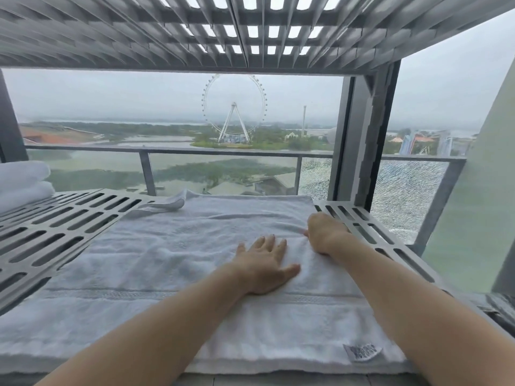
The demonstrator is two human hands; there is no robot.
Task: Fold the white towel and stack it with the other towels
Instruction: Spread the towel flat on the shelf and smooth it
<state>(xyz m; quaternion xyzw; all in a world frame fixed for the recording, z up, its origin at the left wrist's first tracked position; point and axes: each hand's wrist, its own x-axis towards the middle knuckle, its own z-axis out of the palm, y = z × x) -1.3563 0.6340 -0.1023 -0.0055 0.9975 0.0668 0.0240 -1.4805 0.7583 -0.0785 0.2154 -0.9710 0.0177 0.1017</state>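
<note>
A white towel (167,260) lies spread flat over a grey slotted metal shelf (55,227), with a label at its near right corner. Its far left corner is turned over in a small fold. My left hand (264,263) rests flat on the towel, fingers apart, palm down. My right hand (324,232) sits at the towel's right edge, fingers curled and pinching the cloth there. A stack of folded white towels (22,182) lies at the far left of the shelf.
A second slotted metal shelf (250,32) hangs close overhead. A dark window post (356,135) stands at the right behind the shelf. Beyond the glass is a balcony railing (178,151), with cracked glass at the right.
</note>
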